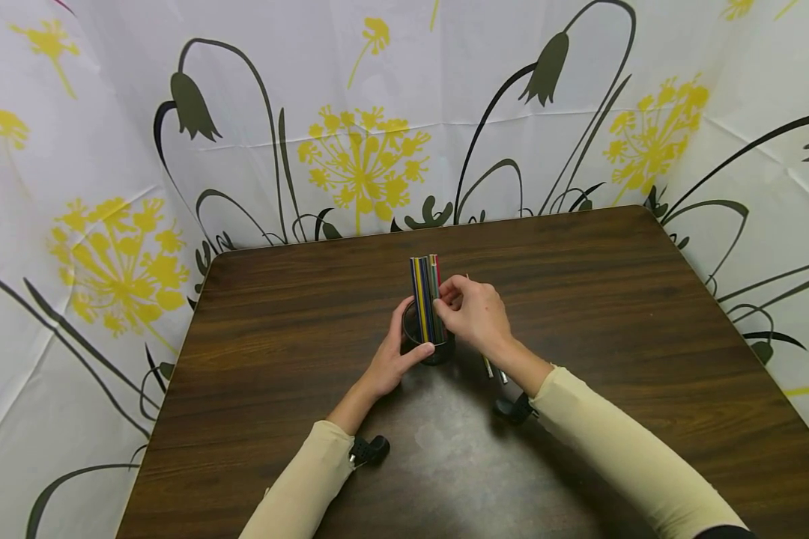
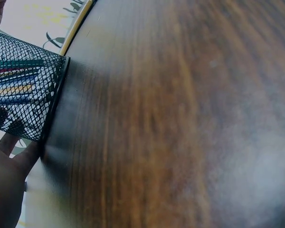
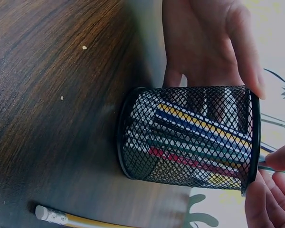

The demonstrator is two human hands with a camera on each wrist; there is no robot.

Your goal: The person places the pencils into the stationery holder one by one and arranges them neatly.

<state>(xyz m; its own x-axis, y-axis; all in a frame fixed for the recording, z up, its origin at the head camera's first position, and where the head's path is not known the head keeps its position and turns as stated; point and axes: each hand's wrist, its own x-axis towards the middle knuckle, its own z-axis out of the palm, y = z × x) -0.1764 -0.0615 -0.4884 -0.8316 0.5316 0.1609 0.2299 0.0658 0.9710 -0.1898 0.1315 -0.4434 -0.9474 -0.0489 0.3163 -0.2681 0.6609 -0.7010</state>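
Observation:
A black mesh pencil cup [image 1: 440, 356] stands upright on the table, and several pencils [image 1: 421, 296] in yellow, dark blue, green and red lean together inside it. My left hand [image 1: 389, 359] grips the cup from the left, its thumb at the near rim. Through the mesh [image 3: 190, 137] the lower parts of the pencils show in the right wrist view. At the cup's right rim, my right hand [image 1: 477, 311] pinches a greenish pencil of the bunch between thumb and fingertips. In the left wrist view, fingers of my left hand [image 2: 7, 175] lie along the mesh.
To the right of the cup, partly hidden beneath my right hand, pencils [image 1: 488, 367] lie on the brown wooden table [image 1: 297, 322]. One has a white eraser [image 3: 42, 213]. Small pale specks [image 3: 84, 47] dot the surface. A flower-patterned curtain [image 1: 404, 97] hangs behind the table.

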